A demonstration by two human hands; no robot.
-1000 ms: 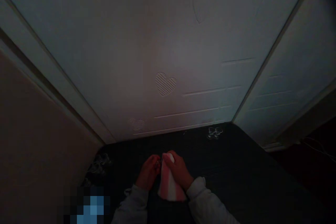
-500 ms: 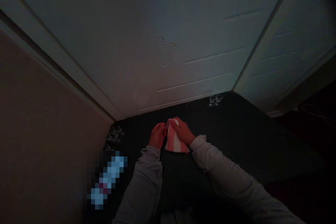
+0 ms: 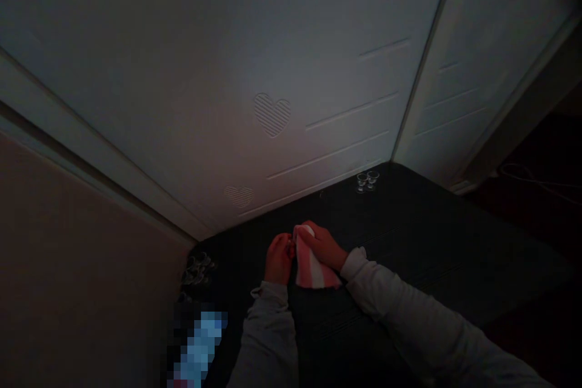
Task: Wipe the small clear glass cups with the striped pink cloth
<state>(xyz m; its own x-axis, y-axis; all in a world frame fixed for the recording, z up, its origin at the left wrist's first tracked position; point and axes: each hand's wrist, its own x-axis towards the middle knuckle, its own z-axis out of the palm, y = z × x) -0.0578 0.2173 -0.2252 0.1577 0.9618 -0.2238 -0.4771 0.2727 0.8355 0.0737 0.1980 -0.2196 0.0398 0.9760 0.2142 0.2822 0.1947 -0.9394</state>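
My right hand [image 3: 325, 247] is closed on a pink-and-white striped cloth [image 3: 313, 270], whose lower end hangs down toward the dark table. Close against it, my left hand [image 3: 278, 257] has its fingers curled together around something small. A faint glint shows between those fingers and the cloth, but the hand and the dim light hide what it is. Two small clear stemmed glasses [image 3: 367, 180] stand upright near the table's back edge, to the right of my hands. More clear glasses [image 3: 197, 268] are grouped at the left edge of the table.
The dark table [image 3: 409, 224] backs onto a white panel [image 3: 204, 103] with embossed hearts and lines. A brownish wall [image 3: 68, 254] closes off the left side. At lower left lies a pixelated bright blue patch [image 3: 200, 348]. A thin cable [image 3: 536, 179] runs at far right.
The camera view has tilted and turned, so hands, table and glasses sit lower in the picture. Both hands keep nearly the same grip and stay close together with the cloth.
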